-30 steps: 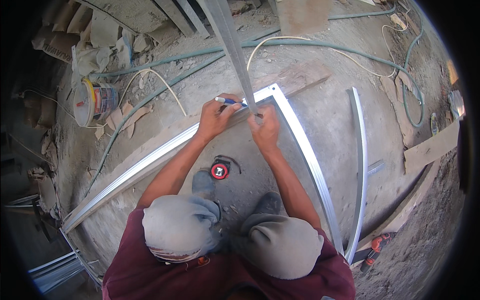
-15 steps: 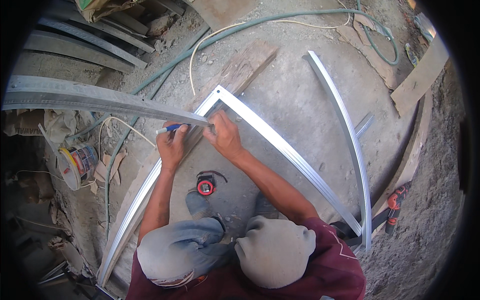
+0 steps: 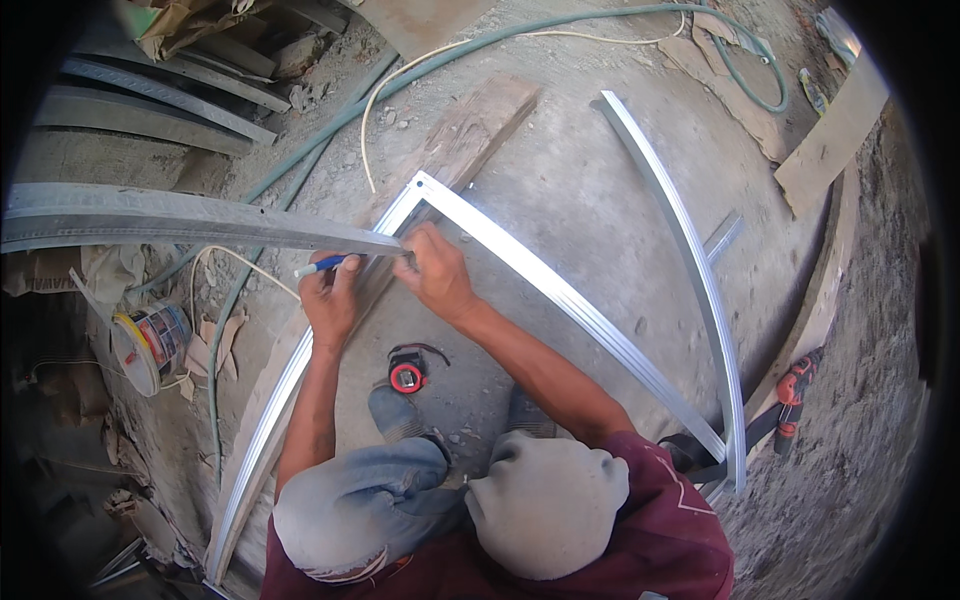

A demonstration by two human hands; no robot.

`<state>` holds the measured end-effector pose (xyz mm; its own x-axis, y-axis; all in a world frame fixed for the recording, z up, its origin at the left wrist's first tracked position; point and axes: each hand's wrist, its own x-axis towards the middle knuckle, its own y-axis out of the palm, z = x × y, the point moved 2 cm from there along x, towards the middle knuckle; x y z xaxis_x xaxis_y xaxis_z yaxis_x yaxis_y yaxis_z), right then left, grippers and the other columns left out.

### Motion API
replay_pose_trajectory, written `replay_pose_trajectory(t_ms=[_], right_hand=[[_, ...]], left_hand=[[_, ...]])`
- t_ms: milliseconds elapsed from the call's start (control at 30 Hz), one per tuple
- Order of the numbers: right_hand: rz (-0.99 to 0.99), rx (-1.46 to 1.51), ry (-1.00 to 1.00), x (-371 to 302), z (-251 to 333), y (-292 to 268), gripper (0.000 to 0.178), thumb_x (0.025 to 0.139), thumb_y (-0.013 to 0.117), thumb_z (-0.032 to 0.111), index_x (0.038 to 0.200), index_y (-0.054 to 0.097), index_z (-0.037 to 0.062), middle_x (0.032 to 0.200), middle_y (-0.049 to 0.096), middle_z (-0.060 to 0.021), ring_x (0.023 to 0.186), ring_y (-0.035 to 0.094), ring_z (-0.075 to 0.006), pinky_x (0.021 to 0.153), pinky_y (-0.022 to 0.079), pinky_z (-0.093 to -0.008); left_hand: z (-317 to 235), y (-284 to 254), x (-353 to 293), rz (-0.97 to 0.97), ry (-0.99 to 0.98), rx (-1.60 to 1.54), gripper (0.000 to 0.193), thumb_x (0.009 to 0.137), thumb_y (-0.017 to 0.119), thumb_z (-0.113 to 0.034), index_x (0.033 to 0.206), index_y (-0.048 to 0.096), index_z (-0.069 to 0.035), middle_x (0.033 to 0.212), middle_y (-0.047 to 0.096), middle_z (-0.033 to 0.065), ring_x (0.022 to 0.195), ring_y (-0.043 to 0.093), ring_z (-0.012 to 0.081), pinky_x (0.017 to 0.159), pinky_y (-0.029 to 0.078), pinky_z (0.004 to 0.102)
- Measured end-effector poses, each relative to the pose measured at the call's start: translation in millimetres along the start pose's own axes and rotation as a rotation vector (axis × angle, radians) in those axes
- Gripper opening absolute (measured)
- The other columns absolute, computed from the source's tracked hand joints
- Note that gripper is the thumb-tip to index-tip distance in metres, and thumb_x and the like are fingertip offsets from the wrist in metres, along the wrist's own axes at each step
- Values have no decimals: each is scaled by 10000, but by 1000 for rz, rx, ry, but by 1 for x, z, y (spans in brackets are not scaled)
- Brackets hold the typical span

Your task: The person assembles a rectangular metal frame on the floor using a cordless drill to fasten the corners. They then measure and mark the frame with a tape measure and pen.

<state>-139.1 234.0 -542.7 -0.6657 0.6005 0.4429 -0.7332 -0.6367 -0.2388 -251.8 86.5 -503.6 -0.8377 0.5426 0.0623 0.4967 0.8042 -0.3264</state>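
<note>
My left hand is closed on a blue marker pen with a pale end, held beside the end of a long grey metal channel. My right hand grips that channel's end, its fingers curled around the tip. From there the channel stretches away to the left. Beneath both hands lies a shiny metal frame whose two bars meet at a corner just beyond my right hand. The corner rests on a wooden plank. What the pen's tip touches is hidden.
A red and black tape measure sits on the ground by my foot. Another metal bar lies to the right, near a red and black power tool. A green hose crosses behind; a bucket stands left.
The scene has shifted slightly in view. Both hands and the channel sit a little lower and farther left in the picture, with the same grips kept.
</note>
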Motion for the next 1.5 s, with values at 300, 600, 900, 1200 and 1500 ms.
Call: replay_pose_trajectory(t_ms=[300, 600, 900, 1200, 1500], right_hand=[[-7, 10, 4, 0, 0, -1, 304, 755, 761, -33, 956, 536, 10, 936, 587, -170, 797, 642, -383, 667, 525, -431], [-24, -11, 4, -1, 0, -1, 301, 750, 758, -35, 949, 537, 11, 932, 586, -165, 790, 639, -380, 662, 523, -432], [-9, -23, -19, 2, 1, 1, 287, 758, 741, -38, 970, 553, 15, 918, 606, -172, 802, 653, -382, 668, 530, -431], [5, 8, -25, 2, 0, 4, 264, 778, 721, -24, 969, 543, 21, 911, 592, -182, 797, 628, -403, 673, 511, -467], [21, -27, -23, 0, -3, 6, 267, 778, 741, -19, 958, 548, 19, 922, 596, -175, 801, 639, -376, 681, 531, -439]], left_hand=[[3, 1, 1, -18, -43, -79, 203, 982, 702, -139, 1065, 652, 39, 1007, 712, 107, 936, 685, 171, 866, 553, 318], [3, 0, -2, 21, -9, -57, 263, 1023, 663, -197, 1138, 608, 32, 1050, 695, 126, 974, 708, 235, 931, 591, 396], [-13, 4, 4, 27, -19, -108, 200, 972, 725, -158, 1018, 708, 36, 1007, 738, 78, 930, 692, 157, 851, 541, 297], [-19, 4, 5, 22, 98, 21, 185, 950, 737, -170, 1016, 729, 3, 969, 752, 73, 886, 677, 138, 814, 530, 296], [-14, 4, 4, 50, 91, 30, 197, 945, 738, -181, 1048, 737, -13, 956, 758, 82, 841, 685, 153, 786, 530, 297]])
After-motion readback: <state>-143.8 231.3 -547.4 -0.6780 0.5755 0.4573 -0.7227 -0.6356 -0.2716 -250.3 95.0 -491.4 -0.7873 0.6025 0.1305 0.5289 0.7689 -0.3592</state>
